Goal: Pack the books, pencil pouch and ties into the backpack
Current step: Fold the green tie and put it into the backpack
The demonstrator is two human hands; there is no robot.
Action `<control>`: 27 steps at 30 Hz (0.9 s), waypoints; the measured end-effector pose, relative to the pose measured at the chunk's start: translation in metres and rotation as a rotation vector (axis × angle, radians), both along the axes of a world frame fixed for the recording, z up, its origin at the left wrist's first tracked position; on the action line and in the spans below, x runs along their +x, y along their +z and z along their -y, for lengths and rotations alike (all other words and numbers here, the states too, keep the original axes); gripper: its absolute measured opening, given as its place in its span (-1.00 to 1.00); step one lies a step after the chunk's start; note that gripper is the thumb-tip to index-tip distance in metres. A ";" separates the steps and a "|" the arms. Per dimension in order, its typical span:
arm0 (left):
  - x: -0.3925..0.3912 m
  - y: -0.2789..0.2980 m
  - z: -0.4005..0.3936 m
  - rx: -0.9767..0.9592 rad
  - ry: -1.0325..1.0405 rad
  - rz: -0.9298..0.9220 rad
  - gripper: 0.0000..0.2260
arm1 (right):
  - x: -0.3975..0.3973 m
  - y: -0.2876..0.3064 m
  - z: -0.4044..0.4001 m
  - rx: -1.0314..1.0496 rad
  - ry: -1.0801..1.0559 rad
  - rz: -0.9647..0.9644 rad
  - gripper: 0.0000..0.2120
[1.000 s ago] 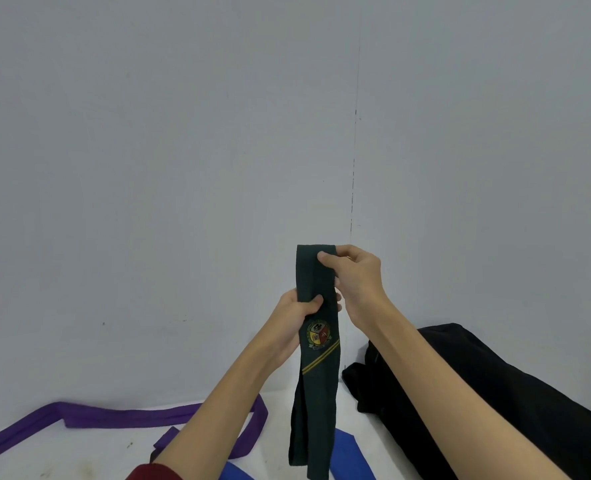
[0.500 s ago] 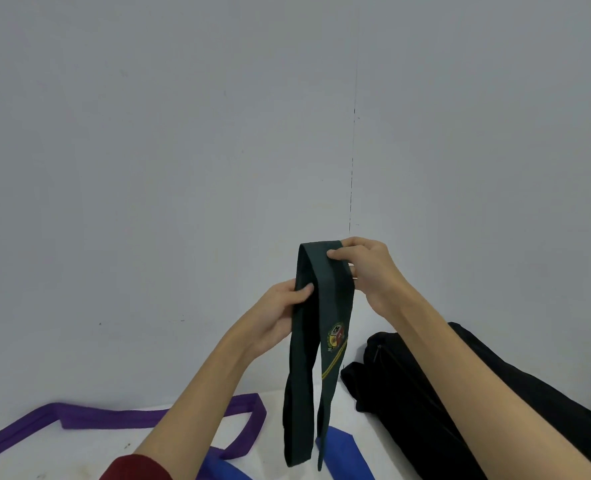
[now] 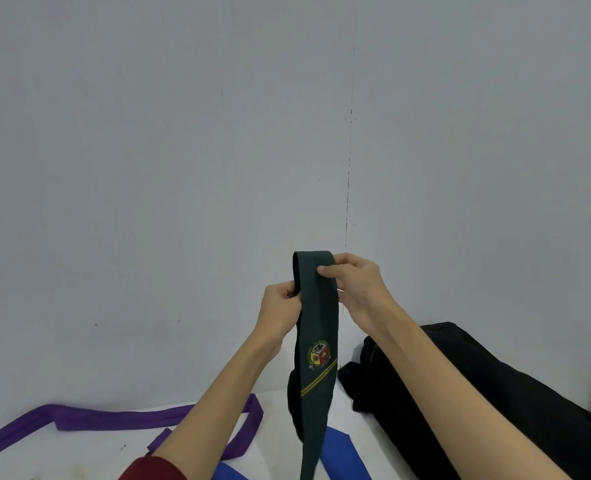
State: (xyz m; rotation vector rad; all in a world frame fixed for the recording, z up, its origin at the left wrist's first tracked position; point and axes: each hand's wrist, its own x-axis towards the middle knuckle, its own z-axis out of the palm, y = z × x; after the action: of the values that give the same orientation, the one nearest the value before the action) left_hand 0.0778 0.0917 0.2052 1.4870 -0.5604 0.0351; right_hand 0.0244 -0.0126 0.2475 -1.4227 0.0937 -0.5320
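lying beside the held green tie point(image 3: 316, 323): purple tie point(image 3: 114, 418), blue tie point(image 3: 342, 455), backpack point(image 3: 494, 393)

We see a plain grey wall point(image 3: 148, 168) from 9 to 3 o'clock | a thin dark vertical seam point(image 3: 348, 168) at 12 | a white tabletop point(image 3: 276, 427) at 6.

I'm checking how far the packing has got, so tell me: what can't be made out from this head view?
- Books and pencil pouch: not in view.
- Backpack: cut off by the right edge and crossed by the right forearm; whether it is open, or what is inside, cannot be told.
- Blue tie: mostly behind the green tie and cut by the bottom edge.
- Purple tie: partly behind the left forearm, cut by the left edge.
- Green tie's crest: too small to read.
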 end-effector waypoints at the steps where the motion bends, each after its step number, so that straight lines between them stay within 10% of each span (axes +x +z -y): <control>1: -0.002 0.000 0.000 -0.006 -0.036 -0.023 -0.85 | 0.001 0.000 0.000 0.001 -0.018 0.012 -0.91; 27: -0.008 -0.004 -0.009 -0.225 -0.446 -0.216 -0.72 | 0.001 0.003 -0.003 -0.037 -0.067 0.101 -0.90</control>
State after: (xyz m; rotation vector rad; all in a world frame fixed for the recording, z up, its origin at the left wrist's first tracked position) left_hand 0.0702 0.1007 0.2008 1.1052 -0.6769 -0.3943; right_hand 0.0258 -0.0096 0.2503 -1.4296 0.0512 -0.6632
